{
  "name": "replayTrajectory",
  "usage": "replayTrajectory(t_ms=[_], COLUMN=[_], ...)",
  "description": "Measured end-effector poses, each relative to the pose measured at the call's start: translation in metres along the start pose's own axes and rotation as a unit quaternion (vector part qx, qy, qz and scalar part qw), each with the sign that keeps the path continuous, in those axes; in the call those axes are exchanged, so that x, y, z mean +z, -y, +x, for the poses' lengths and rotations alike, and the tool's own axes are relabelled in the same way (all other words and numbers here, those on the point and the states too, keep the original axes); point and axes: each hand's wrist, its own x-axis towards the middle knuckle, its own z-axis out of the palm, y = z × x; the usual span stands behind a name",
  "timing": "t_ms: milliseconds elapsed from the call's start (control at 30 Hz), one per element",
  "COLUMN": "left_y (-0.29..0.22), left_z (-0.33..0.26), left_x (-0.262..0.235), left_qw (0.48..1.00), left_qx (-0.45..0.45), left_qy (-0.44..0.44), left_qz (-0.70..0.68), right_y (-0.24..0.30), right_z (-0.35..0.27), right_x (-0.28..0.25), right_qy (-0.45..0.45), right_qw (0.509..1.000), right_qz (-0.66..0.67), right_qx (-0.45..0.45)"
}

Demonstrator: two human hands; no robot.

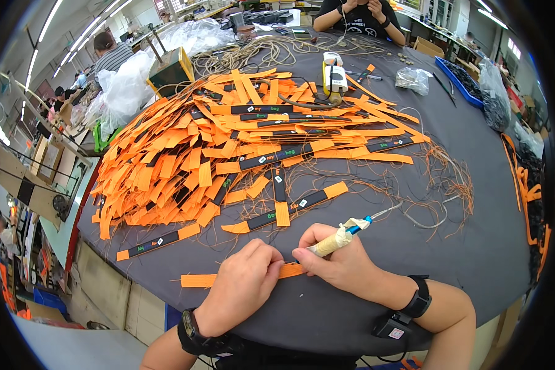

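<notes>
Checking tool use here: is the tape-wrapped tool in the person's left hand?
No, the right hand grips the tape-wrapped tool, while the left hand presses down on the orange strap.

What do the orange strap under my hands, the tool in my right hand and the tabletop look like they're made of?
The orange strap looks like woven fabric webbing, matte, and it lies flat and limp. The tool has a handle wrapped in beige tape, with a blue, likely plastic, body showing behind it. The tabletop seems covered in dark grey matte cloth or felt; it shows no shine.
</notes>
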Motion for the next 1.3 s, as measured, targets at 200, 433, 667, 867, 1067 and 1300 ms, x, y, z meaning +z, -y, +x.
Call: replayTrajectory(t_ms=[200, 433, 667, 867, 1067, 1300], left_y=[0.013, -0.02, -0.009, -0.002, 0.001, 0.001], left_z=[0.011, 0.005, 0.01, 0.008, 0.007, 0.008], left_x=[-0.018, -0.003, 0.006, -0.001, -0.001, -0.001], left_qw=[0.99, 0.997, 0.997, 0.986, 0.984, 0.986], left_qx=[-0.016, -0.032, -0.042, -0.1, -0.103, -0.09], left_qy=[-0.104, 0.072, 0.061, 0.065, 0.065, 0.057], left_qz=[0.091, 0.026, -0.025, -0.114, -0.131, -0.125], right_y=[0.004, 0.0, 0.007, 0.0, 0.0, 0.0], right_z=[-0.002, 0.002, -0.002, -0.002, -0.002, -0.002], right_x=[-0.001, -0.01, -0.009, -0.003, -0.002, -0.002], right_qy=[-0.07, -0.129, -0.092, -0.003, -0.01, -0.009], right_qw=[0.988, 0.948, 0.973, 0.998, 1.0, 1.0], right_qz=[0.124, 0.287, 0.198, 0.055, 0.014, -0.005], right_qx=[0.059, 0.047, 0.076, 0.008, 0.007, 0.008])
